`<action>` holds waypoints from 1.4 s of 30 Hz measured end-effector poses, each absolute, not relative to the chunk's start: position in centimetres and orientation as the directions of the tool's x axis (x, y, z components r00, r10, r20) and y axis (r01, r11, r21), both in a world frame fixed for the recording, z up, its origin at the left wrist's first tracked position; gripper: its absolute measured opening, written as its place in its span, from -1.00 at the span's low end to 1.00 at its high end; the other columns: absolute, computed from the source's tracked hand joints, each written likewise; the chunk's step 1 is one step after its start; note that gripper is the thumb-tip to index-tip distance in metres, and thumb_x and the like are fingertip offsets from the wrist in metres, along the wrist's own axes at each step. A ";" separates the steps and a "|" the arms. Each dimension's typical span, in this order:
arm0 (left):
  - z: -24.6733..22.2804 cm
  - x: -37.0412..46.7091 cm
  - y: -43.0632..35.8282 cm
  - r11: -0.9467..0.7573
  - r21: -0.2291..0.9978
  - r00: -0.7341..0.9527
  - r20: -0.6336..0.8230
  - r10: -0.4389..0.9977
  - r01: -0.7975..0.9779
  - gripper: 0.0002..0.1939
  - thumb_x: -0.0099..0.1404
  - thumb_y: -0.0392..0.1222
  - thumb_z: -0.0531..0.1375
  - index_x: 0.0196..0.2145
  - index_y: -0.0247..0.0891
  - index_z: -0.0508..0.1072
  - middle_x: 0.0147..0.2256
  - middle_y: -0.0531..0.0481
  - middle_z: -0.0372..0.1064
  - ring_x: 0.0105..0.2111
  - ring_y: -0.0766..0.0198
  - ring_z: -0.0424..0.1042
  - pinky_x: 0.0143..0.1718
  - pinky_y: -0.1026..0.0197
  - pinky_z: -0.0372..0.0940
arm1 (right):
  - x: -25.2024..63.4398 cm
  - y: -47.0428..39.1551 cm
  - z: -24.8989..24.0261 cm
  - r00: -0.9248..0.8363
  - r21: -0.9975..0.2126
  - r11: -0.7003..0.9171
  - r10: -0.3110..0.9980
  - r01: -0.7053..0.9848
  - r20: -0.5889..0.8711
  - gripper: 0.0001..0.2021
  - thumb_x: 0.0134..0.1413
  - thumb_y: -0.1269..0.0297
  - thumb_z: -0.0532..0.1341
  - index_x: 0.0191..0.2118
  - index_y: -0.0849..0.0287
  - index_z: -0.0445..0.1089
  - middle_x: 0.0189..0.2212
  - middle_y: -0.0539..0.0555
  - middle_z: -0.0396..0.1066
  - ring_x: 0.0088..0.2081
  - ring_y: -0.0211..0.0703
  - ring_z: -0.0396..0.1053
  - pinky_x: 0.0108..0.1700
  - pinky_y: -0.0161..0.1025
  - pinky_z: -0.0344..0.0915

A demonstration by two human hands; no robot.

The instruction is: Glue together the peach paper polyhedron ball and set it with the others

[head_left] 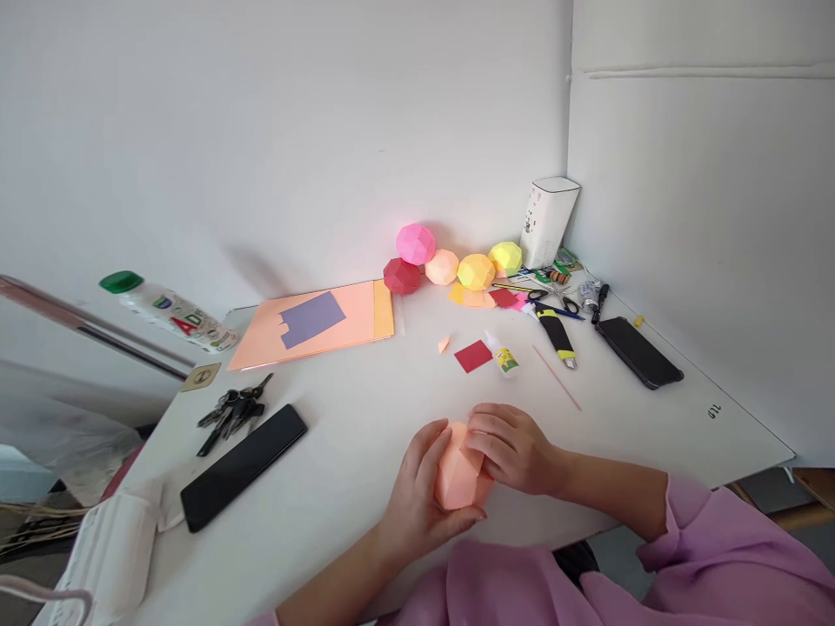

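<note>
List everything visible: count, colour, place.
Held ball: 1, peach, front
Other balls: 5, pink, red, peach, orange, yellow, back
Paper stack: 1, mostly peach, left
Sheet: 1, purplish, atop stack
Card: 1, red, centre
Glue: 1, white, centre
Stick: 1, pink, right
Cutter: 1, mostly black, right
Scissors: 1, black, right
Phones: 2, black, both sides
Keys: bunch, dark, left
Bottle: 1, white, left
Box: 1, white, corner
Unclear item: 1, white, left
Scraps: several, mixed, back
Oddments: several, mixed, edges
Table: 1, white, beneath
Sleeves: 2, lilac, bottom
Left hand: 1, on ball
Right hand: 1, on ball
</note>
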State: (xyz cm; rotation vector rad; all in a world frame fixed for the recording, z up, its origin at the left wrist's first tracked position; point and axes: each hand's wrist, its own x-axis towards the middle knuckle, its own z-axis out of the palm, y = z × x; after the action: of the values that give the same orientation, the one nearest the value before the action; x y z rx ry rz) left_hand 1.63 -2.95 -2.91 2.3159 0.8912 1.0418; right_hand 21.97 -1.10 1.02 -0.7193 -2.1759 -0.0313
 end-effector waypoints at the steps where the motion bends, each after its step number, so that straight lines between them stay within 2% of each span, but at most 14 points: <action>1: -2.9 1.6 -2.9 -0.691 0.619 0.512 0.483 0.710 0.374 -0.13 0.22 0.29 0.11 0.31 -0.13 -0.14 0.17 -0.34 -0.01 0.15 -0.15 0.14 0.06 -0.21 0.24 | 22.0 -1.2 0.9 -0.497 -0.235 0.832 0.500 0.502 0.709 -0.82 0.11 0.56 0.10 -0.39 0.12 0.27 -0.42 0.11 0.33 -0.30 -0.08 0.33 -0.32 -0.13 0.39; 4: -2.9 1.6 -2.8 -0.706 0.607 0.534 0.485 0.693 0.365 -0.11 0.22 0.31 0.10 0.32 -0.09 -0.17 0.19 -0.35 -0.03 0.15 -0.17 0.15 0.05 -0.22 0.24 | 22.1 -1.3 0.4 -0.499 -0.268 0.823 0.528 0.501 0.688 -0.81 0.15 0.51 0.09 -0.44 0.12 0.26 -0.44 0.10 0.33 -0.32 -0.10 0.33 -0.33 -0.14 0.38; 8: -2.8 1.7 -2.7 -0.738 0.598 0.577 0.497 0.648 0.313 -0.15 0.27 0.26 0.07 0.34 -0.09 -0.22 0.21 -0.35 -0.05 0.18 -0.15 0.11 0.07 -0.22 0.21 | 22.3 -1.5 0.1 -0.509 -0.226 0.825 0.509 0.518 0.694 -0.81 0.16 0.47 0.09 -0.45 0.12 0.27 -0.45 0.10 0.34 -0.37 -0.13 0.32 -0.38 -0.18 0.36; 14: -2.8 1.6 -2.7 -0.725 0.628 0.600 0.474 0.644 0.282 -0.15 0.29 0.21 0.09 0.34 -0.08 -0.26 0.23 -0.35 -0.08 0.21 -0.16 0.08 0.09 -0.24 0.19 | 22.0 -1.3 0.7 -0.476 -0.296 0.821 0.535 0.489 0.698 -0.82 0.13 0.52 0.08 -0.43 0.11 0.25 -0.48 0.07 0.33 -0.42 -0.17 0.28 -0.42 -0.24 0.29; 18: -2.8 1.5 -2.6 -0.687 0.666 0.592 0.439 0.676 0.291 -0.15 0.28 0.20 0.11 0.33 -0.07 -0.23 0.22 -0.34 -0.06 0.20 -0.16 0.10 0.09 -0.24 0.20 | 22.2 -0.9 1.5 -0.477 -0.433 0.783 0.618 0.446 0.625 -0.84 0.07 0.54 0.09 -0.37 0.11 0.27 -0.41 0.07 0.37 -0.36 -0.17 0.31 -0.35 -0.25 0.33; 23: -2.6 1.3 -2.5 -0.627 0.719 0.558 0.400 0.727 0.300 -0.19 0.28 0.14 0.14 0.32 -0.05 -0.18 0.22 -0.31 -0.06 0.19 -0.14 0.11 0.09 -0.22 0.22 | 23.5 -0.2 3.1 -0.602 -0.683 0.677 0.675 0.274 0.427 -0.83 0.03 0.51 0.14 -0.25 0.15 0.36 -0.17 0.16 0.34 -0.09 -0.14 0.35 -0.07 -0.18 0.38; 26: -2.6 1.2 -2.4 -0.616 0.729 0.553 0.392 0.735 0.300 -0.20 0.28 0.11 0.15 0.32 -0.04 -0.18 0.22 -0.29 -0.06 0.20 -0.14 0.09 0.10 -0.23 0.21 | 24.0 0.0 3.4 -0.619 -0.782 0.589 0.696 0.204 0.363 -0.88 0.07 0.44 0.18 -0.24 0.17 0.40 -0.10 0.18 0.31 -0.02 -0.10 0.34 0.04 -0.10 0.33; 29: -2.6 1.1 -2.3 -0.617 0.729 0.559 0.391 0.731 0.297 -0.20 0.29 0.09 0.15 0.33 -0.06 -0.18 0.22 -0.30 -0.06 0.21 -0.15 0.08 0.11 -0.26 0.20 | 23.8 -0.1 3.0 -0.576 -0.840 0.509 0.750 0.189 0.324 -0.92 0.11 0.31 0.24 -0.28 0.18 0.42 -0.11 0.18 0.32 -0.03 -0.10 0.35 0.05 -0.07 0.32; 34: -2.6 1.2 -2.3 -0.629 0.718 0.573 0.393 0.719 0.297 -0.17 0.29 0.04 0.16 0.33 -0.05 -0.23 0.23 -0.31 -0.07 0.21 -0.18 0.08 0.11 -0.29 0.18 | 23.1 -0.2 2.3 -0.535 -0.862 0.479 0.779 0.169 0.328 -0.86 0.15 0.21 0.24 -0.29 0.18 0.44 -0.13 0.17 0.33 -0.03 -0.10 0.35 0.05 -0.07 0.32; 42: -2.3 1.2 -2.2 -0.644 0.711 0.585 0.405 0.703 0.281 -0.18 0.30 0.04 0.14 0.34 -0.06 -0.25 0.23 -0.31 -0.09 0.22 -0.16 0.06 0.12 -0.26 0.17 | 23.1 -0.3 2.0 -0.546 -0.824 0.540 0.748 0.172 0.377 -0.87 0.16 0.24 0.24 -0.24 0.17 0.47 -0.11 0.18 0.33 0.01 -0.09 0.32 0.07 -0.07 0.32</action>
State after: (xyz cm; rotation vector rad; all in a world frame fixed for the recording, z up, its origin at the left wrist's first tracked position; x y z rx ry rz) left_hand 1.22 -2.18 -2.33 2.2194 0.7786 0.9228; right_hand 23.13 -0.34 2.04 -0.7422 -2.0244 0.9750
